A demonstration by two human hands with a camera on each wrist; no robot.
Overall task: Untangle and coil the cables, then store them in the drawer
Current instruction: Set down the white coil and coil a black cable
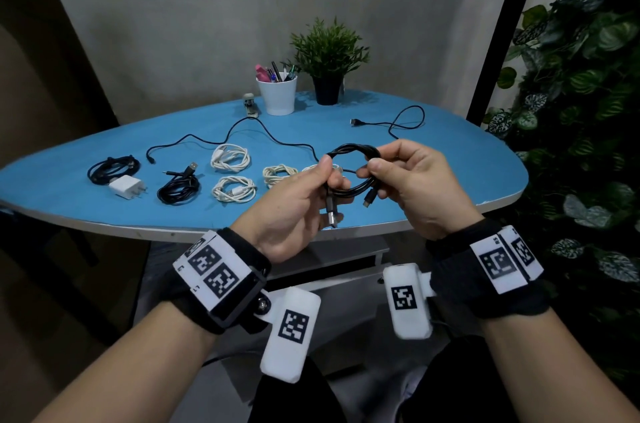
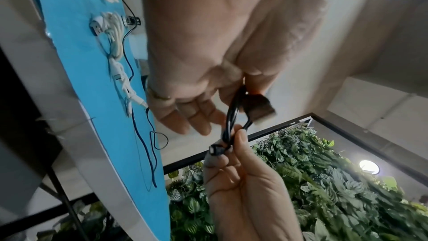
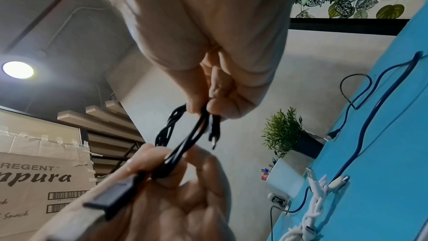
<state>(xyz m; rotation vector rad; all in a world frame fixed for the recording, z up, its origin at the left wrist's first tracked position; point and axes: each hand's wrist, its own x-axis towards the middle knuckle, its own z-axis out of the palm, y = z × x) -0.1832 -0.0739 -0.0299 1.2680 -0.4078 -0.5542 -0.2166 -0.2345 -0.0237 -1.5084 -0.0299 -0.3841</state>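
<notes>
Black cable (image 1: 353,168) is wound into a small round coil, held in the air above the near edge of the blue table (image 1: 450,159), between both hands. Coil plane faces roughly toward the head camera; its loop runs left-right between the two grips. Both ends hang down: the USB-A plug (image 1: 332,218) points down by the left palm, the small plug (image 1: 370,197) points down and slightly left under the right fingers.

Left hand (image 1: 298,208) grasps the coil's left side, thumb on top, fingers curled under. Right hand (image 1: 412,180) pinches the right side between thumb and forefinger; other fingers loosely bent.

On the table behind the hands: three white coils (image 1: 231,156) (image 1: 234,189) (image 1: 278,174), rubbery, round, roughly wound. A fourth pale bundle is mostly hidden behind the left thumb. Further left, a black coil (image 1: 178,190) with a plug sticking up, another black coil (image 1: 112,169) touching a white square charger brick (image 1: 126,187). One loose thin black cable (image 1: 242,135) snakes across the middle toward the hands; another loose black cable (image 1: 398,123) loops at far right.

At the back edge: white cup of pens (image 1: 277,95), potted plant (image 1: 329,55) in a dark pot, small stapler (image 1: 250,107). Leafy wall (image 1: 581,76) to the right. Drawer (image 1: 346,267) under the tabletop is partly hidden by the wrists; cannot tell how far open.
</notes>
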